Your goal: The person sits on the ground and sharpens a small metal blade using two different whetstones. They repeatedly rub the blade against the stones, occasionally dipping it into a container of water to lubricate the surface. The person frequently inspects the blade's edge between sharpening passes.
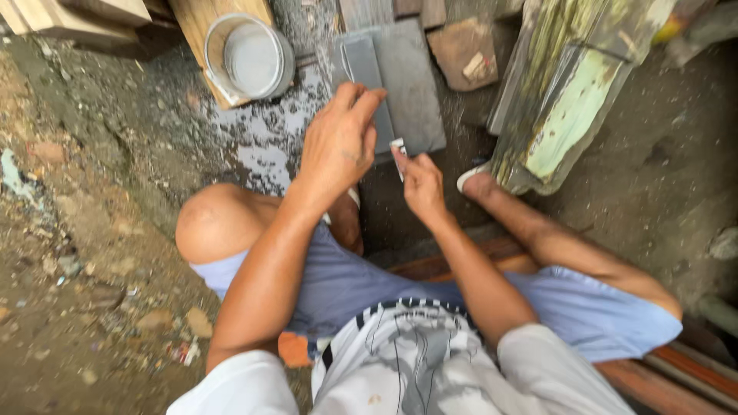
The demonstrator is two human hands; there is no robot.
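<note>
Head view: a seated person looks down over bent knees at wet, gritty ground; both bare hands are out in front
Left hand (338,142): fingers stretched forward and pressed flat on the narrow grey sharpening stone (365,77); it grips nothing, the fingertips lying on the stone's near end
Right hand (421,184): closed around a small pale blade-like piece (399,150), pinched between thumb and fingers; the piece is too blurred to tell what kind of tool it is
Sharpening stone: lies lengthwise on a flat grey slab (411,84), straight ahead of the knees; the small piece sits at the slab's near edge, just beside the left hand
Metal bowl (250,58): round, holding cloudy water; rests on a wooden board (201,23) to the left of the slab
Ground (265,146): puddled and dark between bowl and slab
Right side: a weathered pale-green plank (573,100) leans near the person's right foot (477,180)
Clothing: blue shorts (338,280); white shirt (415,361)
</note>
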